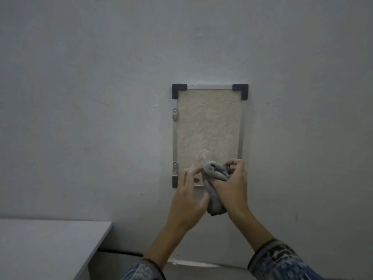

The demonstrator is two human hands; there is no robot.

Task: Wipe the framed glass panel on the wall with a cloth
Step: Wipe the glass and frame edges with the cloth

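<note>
Right fingers [234, 164] curled tight around a bunched grey cloth [215, 171], wad pushed forward past the knuckles, probably so the padded end meets the surface rather than bare skin. Loose tail of the cloth hanging down between both wrists, clear of the work. Right hand [232, 186] set against the lower right part of the framed glass panel [207, 126], over its bottom corner.

Left fingers [189, 172] spread loosely, gripping nothing, tips lying on or just off the lower left of the pane; exact contact hard to tell. Left hand [187, 199] likely there to brace the panel against wobble under pressure, or to steady the wiping arm.

Panel mounted upright on a plain grey wall [101, 98], pale textured face inside a thin metal frame, black corner caps [179, 90] at the top, small metal clips [175, 116] down the left edge. Pale smear just above the cloth, so wiping apparently under way at the bottom, upper area seemingly yet to do.

Patterned sleeves [282, 261] at both forearms. White counter [50, 239] at lower left, well apart from the panel.
</note>
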